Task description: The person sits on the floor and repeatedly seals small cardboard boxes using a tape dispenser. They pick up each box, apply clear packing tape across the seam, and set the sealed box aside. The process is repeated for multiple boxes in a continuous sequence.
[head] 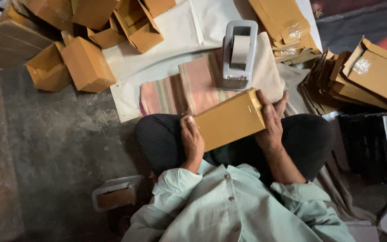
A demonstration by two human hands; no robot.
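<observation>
Heap of brown cartons (86, 42) at ten o'clock; grey tape dispenser (239, 54) at twelve. Dead centre, over the lap — flat brown box (229, 120), clasped endwise: left hand (192, 142) fingers curled together, right hand (269, 121) fingers pressed flat.

A closed, tan cardboard box (230, 119) lies tilted above the lap.

One head-worn view looks steeply down, close over the seated person's lap and floor.
</observation>
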